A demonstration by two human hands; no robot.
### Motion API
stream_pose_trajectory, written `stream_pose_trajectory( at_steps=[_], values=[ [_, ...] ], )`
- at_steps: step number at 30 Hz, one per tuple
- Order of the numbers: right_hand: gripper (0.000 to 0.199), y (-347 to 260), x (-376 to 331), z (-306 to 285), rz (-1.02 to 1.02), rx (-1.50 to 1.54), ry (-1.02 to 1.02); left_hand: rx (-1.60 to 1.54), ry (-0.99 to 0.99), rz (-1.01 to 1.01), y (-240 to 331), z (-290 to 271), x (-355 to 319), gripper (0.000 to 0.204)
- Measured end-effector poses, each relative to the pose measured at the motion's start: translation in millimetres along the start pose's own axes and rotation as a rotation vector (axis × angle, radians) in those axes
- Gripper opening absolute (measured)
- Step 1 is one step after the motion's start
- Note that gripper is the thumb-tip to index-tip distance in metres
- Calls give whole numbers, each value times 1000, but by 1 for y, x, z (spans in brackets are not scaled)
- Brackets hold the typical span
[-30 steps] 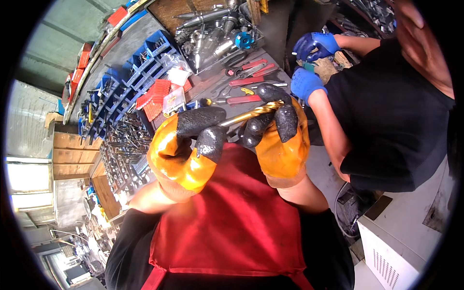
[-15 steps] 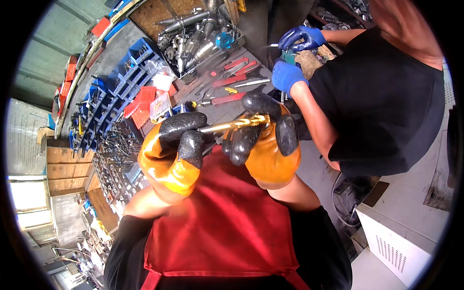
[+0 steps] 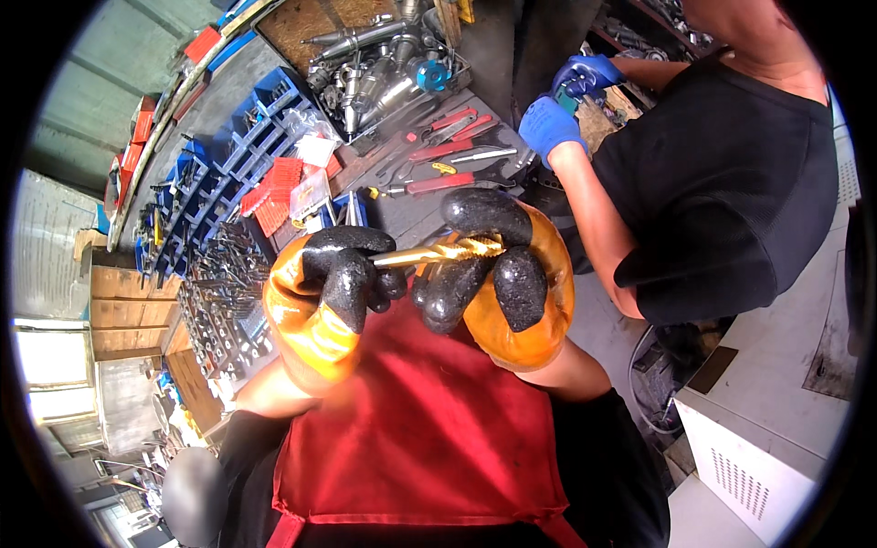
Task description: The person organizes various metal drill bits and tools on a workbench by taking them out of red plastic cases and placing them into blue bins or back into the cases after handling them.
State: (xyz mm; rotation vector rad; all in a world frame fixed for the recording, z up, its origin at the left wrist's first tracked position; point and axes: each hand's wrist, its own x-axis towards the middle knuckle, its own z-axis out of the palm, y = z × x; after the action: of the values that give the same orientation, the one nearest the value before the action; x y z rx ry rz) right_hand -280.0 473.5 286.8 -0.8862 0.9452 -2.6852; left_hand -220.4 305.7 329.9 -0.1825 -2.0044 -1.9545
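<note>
A gold spiral-fluted tap (image 3: 439,252) lies level between my two hands, in front of a red apron (image 3: 420,429). My left hand (image 3: 329,297), in an orange glove with black fingers, pinches its plain shank end between thumb and fingertips. At the fluted end, the fingers and thumb of my right hand (image 3: 512,283), gloved alike, close around the tap. The very tip of the tap is partly hidden by my right fingers.
Red-handled tools (image 3: 443,183) lie on the grey bench beyond my hands. Blue bins (image 3: 215,173) and red plastic pieces (image 3: 274,194) stand left. A tray of metal toolholders (image 3: 365,87) is at the back. A co-worker's blue gloves (image 3: 553,128) work at right, near a white cabinet (image 3: 749,438).
My right thumb has come in to the tap's fluted end. My left fingers have curled more closely at the shank. The co-worker's hands have shifted slightly.
</note>
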Motion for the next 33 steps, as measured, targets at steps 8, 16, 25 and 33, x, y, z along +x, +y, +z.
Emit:
stream_pose_trajectory(
  at_steps=[8,16,25,33],
  values=[
    [41,-2,-5,3,-6,-38,48,21,57,-46,0,1,-10,22],
    [28,-4,-17,11,47,-258,220,187,53,77,-5,-7,-23,17],
    [31,28,-37,-9,-275,-1149,187,-99,-87,-130,-25,-15,5,26],
    [23,25,-22,-10,-147,-1559,33,-574,-498,-473,-100,-50,31,23]
  ],
)
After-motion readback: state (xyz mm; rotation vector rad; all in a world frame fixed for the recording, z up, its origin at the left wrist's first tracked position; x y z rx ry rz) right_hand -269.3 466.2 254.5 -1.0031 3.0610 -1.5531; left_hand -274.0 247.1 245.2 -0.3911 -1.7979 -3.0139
